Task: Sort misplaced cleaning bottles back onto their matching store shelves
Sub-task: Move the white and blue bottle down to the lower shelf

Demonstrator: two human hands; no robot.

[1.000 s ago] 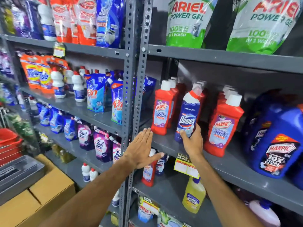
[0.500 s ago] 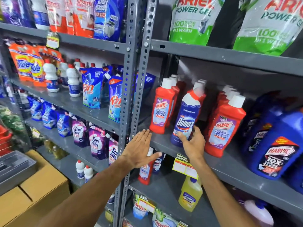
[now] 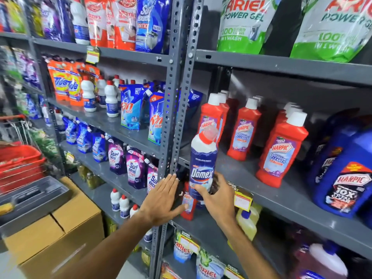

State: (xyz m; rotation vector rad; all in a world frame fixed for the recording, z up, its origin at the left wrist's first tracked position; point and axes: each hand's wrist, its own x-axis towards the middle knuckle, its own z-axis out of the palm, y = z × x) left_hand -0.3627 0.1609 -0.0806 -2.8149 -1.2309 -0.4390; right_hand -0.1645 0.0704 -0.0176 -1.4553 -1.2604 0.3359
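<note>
The right hand (image 3: 218,200) gripped one blue Domex bottle (image 3: 202,164), its fingers clamped round the base. The left hand (image 3: 163,200) lay flat, fingers straight and together. Three rows of red Harpic bottles (image 3: 281,152) stood behind.

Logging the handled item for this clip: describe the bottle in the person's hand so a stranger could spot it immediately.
Find the grey upright post between the two shelf bays; just right of it stand red Harpic bottles. In front of them, the right hand holds the Domex bottle by its base, the only dark-blue bottle with white shoulders there.

Brown cardboard box (image 3: 60,234) under grey tray (image 3: 34,195), red basket (image 3: 19,158) behind.
</note>
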